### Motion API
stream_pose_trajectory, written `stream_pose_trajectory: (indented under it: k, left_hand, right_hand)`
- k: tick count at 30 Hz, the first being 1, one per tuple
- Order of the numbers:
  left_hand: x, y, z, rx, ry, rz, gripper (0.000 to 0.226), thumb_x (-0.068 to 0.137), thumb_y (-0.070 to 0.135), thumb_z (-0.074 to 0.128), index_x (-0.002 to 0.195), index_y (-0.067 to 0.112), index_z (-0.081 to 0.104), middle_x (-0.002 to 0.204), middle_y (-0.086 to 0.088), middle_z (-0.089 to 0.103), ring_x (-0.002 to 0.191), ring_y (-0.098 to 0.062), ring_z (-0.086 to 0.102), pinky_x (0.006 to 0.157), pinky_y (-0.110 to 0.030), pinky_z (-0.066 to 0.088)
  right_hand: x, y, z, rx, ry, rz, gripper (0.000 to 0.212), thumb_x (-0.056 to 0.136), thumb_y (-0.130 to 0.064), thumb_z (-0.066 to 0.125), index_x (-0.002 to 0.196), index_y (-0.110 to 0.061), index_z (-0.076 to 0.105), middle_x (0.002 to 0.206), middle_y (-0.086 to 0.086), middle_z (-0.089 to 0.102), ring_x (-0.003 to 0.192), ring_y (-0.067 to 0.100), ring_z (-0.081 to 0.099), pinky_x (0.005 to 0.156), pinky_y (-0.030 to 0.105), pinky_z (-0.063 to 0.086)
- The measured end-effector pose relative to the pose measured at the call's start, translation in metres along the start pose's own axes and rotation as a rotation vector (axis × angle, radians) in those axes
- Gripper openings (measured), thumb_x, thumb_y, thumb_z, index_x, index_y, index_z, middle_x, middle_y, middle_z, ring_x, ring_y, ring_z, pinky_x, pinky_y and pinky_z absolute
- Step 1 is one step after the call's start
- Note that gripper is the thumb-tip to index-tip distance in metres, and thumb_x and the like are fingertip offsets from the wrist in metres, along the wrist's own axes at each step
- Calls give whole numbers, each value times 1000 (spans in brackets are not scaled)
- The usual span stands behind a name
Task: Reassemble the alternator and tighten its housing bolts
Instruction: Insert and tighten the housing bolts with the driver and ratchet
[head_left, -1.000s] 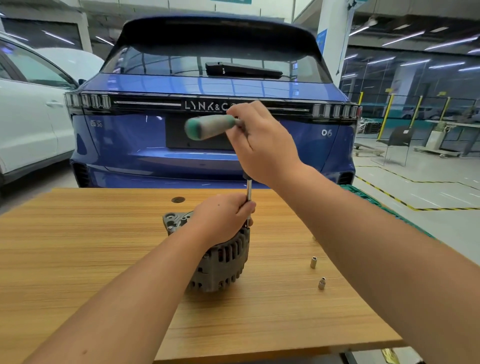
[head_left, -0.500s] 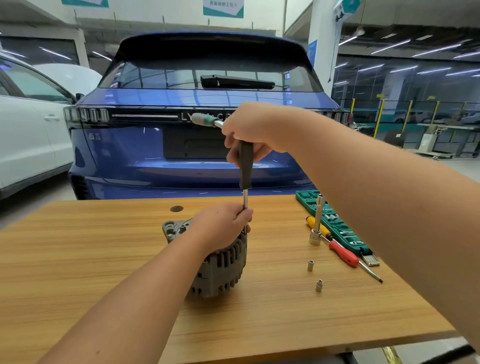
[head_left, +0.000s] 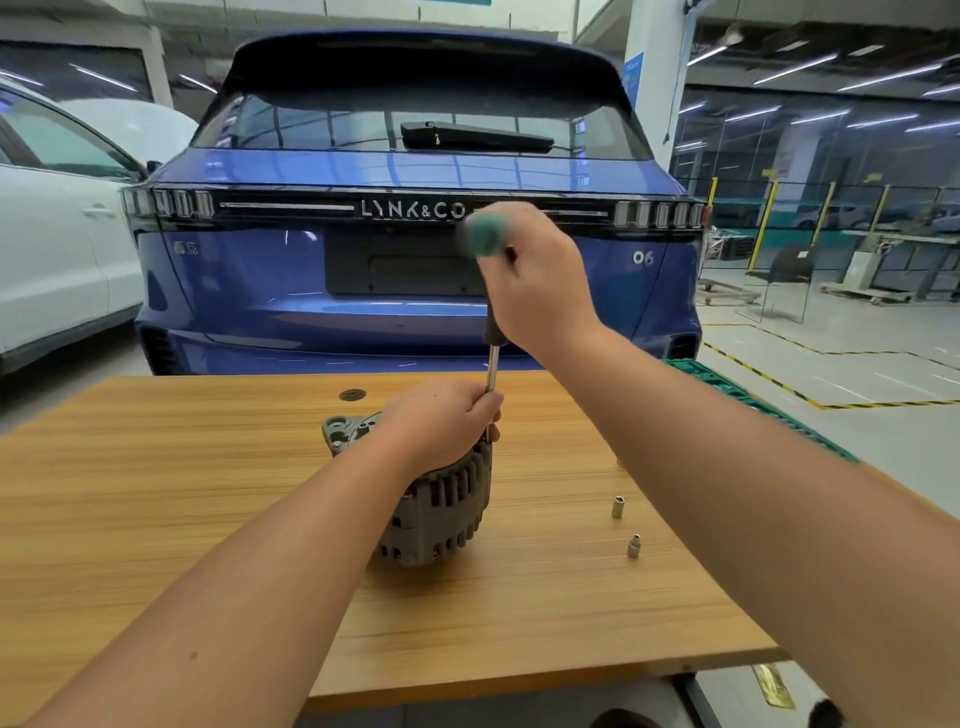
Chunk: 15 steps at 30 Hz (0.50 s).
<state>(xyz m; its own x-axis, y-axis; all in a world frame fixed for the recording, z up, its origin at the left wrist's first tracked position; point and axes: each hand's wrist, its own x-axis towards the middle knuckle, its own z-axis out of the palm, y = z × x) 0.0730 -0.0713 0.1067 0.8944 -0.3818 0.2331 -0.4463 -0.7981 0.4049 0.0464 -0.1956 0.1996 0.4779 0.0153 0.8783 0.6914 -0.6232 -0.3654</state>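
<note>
A grey alternator (head_left: 441, 514) stands on edge in the middle of the wooden table (head_left: 156, 519). My left hand (head_left: 441, 421) rests on top of it, fingers curled round the steel shaft of a T-handle wrench (head_left: 492, 364). The shaft stands upright on the alternator's top right rim; its tip is hidden by my fingers. My right hand (head_left: 540, 280) grips the wrench's crossbar, whose green end (head_left: 480, 234) sticks out to the left, blurred.
Two small sockets (head_left: 618, 506) (head_left: 633, 546) lie on the table right of the alternator. A green tool case (head_left: 727, 389) shows behind my right forearm. A blue car (head_left: 415, 260) stands beyond the table, a white car (head_left: 52, 234) at left.
My right hand has turned the crossbar, and its green end now points toward me at the left. My right forearm now covers the tools on the right. The left hand stays put.
</note>
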Motion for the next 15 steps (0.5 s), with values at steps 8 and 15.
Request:
stream_pose_trajectory:
  k: [8, 15]
  left_hand:
    - [-4, 1, -1, -18, 8, 9, 31, 109, 48, 34, 94, 39, 59, 84, 23, 71, 82, 7, 60, 68, -27, 48]
    - [-5, 2, 0, -21, -7, 15, 32, 108, 51, 32, 97, 39, 60, 86, 22, 70, 84, 4, 62, 67, -26, 46]
  right_hand:
    - [19, -11, -11, -472, -504, -218, 53, 107, -47, 25, 153, -26, 39, 123, -4, 50, 117, 20, 50, 87, 34, 38]
    - [48, -31, -11, -669, -589, -74, 37, 107, -38, 33, 82, -24, 55, 77, -4, 50, 72, 20, 49, 58, 32, 33]
